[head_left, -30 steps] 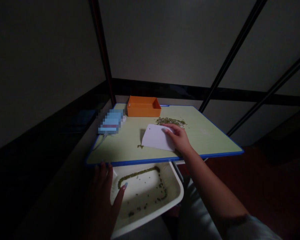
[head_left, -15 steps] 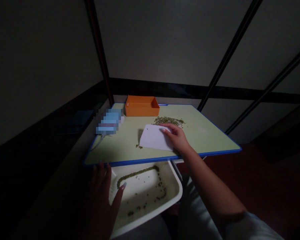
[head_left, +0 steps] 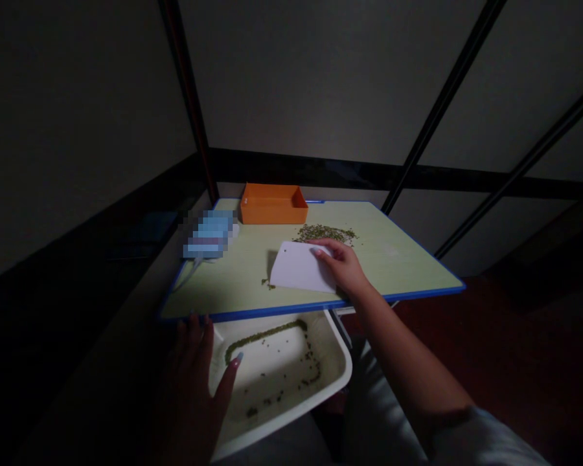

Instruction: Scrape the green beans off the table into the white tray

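My right hand [head_left: 339, 264] grips a thin white plastic scraper [head_left: 301, 266] with a small hole in one corner. The scraper is tilted up on the pale green tabletop [head_left: 393, 275]. Just behind it spreads a loose pile of small green beans [head_left: 326, 233], and a few more lie at its left edge. My left hand [head_left: 199, 382], in shadow, is at the left side of a white plastic basin [head_left: 337, 375]. Its thumb reaches over the inside while the fingers stretch up to the table's edge; the hand partly hides the rim. Beans line the basin's bottom edges.
At the table's back left stands an orange open box [head_left: 273, 212]. Left of it lies a blurred blue item [head_left: 210, 234] with a white cable. A blue border [head_left: 252, 314] runs along the tabletop's front, above the basin. Walls enclose the back and left.
The whole view has shifted very slightly. Both hands, the scraper and the beans keep almost the same places relative to the table.
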Tool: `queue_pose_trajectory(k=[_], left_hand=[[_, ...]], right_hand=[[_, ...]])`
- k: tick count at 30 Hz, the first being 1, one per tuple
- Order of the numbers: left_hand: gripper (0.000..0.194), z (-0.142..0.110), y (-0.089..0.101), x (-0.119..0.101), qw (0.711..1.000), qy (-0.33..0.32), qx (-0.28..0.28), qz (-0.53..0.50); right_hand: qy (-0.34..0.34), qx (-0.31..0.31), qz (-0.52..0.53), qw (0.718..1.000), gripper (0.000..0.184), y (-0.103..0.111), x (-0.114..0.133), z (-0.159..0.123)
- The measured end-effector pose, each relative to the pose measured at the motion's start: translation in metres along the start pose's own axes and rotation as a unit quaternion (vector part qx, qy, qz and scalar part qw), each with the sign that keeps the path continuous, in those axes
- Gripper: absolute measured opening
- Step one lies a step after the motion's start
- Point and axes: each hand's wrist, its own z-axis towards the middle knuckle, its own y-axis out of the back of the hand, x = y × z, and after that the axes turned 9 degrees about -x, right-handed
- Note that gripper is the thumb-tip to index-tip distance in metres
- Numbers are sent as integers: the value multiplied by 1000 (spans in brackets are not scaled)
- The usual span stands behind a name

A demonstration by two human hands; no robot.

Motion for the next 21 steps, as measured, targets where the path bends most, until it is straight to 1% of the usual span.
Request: queue_pose_trajectory(k=[5, 10, 15, 21], left_hand=[[69, 1, 1, 0, 1000, 3, 3, -5], [69, 2, 2, -1, 1000, 13, 12, -7], [70, 2, 0, 0, 1000, 7, 5, -12], [70, 1, 0, 0, 1000, 6, 8, -5]], right_hand=[[-12, -3, -7, 1000, 24, 0, 1, -1], [-10, -6, -9, 1000, 26, 1, 2, -1], [0, 13, -1, 1000, 25, 1, 5, -2], [7, 23, -4, 1000, 28, 1, 7, -3]])
